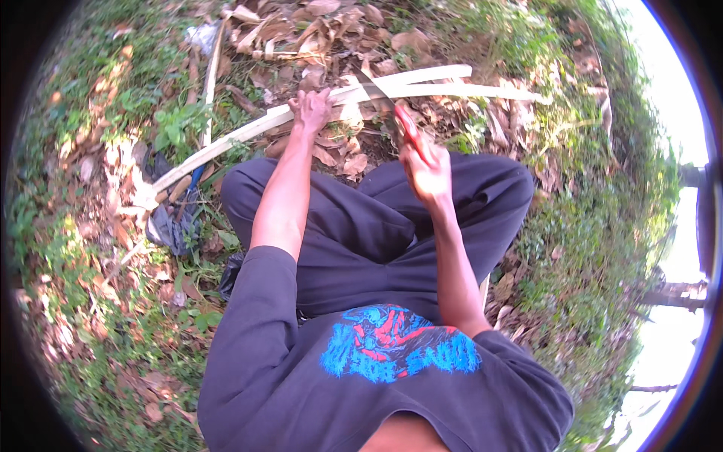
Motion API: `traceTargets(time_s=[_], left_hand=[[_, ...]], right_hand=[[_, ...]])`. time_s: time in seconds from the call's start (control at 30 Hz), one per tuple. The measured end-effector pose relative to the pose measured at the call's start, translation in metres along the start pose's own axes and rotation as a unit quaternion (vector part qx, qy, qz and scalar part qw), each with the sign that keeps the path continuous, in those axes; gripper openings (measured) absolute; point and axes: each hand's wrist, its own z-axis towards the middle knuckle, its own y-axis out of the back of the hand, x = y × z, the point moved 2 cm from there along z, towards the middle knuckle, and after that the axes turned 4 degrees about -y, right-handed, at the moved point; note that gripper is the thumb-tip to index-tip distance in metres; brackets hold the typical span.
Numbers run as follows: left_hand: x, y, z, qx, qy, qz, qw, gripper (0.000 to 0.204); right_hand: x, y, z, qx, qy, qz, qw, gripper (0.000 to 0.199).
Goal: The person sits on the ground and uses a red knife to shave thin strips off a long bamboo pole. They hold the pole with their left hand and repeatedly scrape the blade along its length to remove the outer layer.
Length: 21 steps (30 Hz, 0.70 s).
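My right hand [428, 169] is closed round the red handle of a handsaw [374, 92]. The saw's blade slants up and to the left, lying across two pale wooden strips just right of my left hand. My left hand [311, 111] grips the long wooden strip [233, 141], which runs from the lower left up toward the right. A second pale strip [433, 76] lies against it at a slight angle, and the two spread apart toward their right ends. Whether the blade has cut into the wood cannot be made out.
My crossed legs [324, 203] in dark trousers are just below the strips. Dry leaves [331, 30] and grass [602, 248] cover the ground. Another thin strip [213, 75] stands out at upper left, near a dark plastic bag [172, 230].
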Motion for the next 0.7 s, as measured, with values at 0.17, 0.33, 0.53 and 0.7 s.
traceTargets(time_s=[0.17, 0.33, 0.53, 0.7], left_hand=[[-0.007, -0.002, 0.01, 0.066, -0.011, -0.015, 0.998, 0.035], [0.01, -0.005, 0.004, 0.042, -0.013, -0.015, 0.999, 0.036], [-0.01, 0.006, 0.006, 0.05, -0.02, -0.003, 0.999, 0.04], [0.011, 0.004, 0.004, 0.064, -0.018, 0.027, 0.997, 0.04]], right_hand=[[0.002, -0.023, 0.034, 0.012, 0.08, -0.03, 0.996, 0.016], [0.013, -0.001, -0.043, -0.006, 0.063, -0.068, 0.996, 0.014], [0.017, -0.014, 0.031, 0.036, 0.061, -0.031, 0.997, 0.018], [0.026, 0.008, -0.011, 0.056, 0.032, -0.084, 0.994, 0.019]])
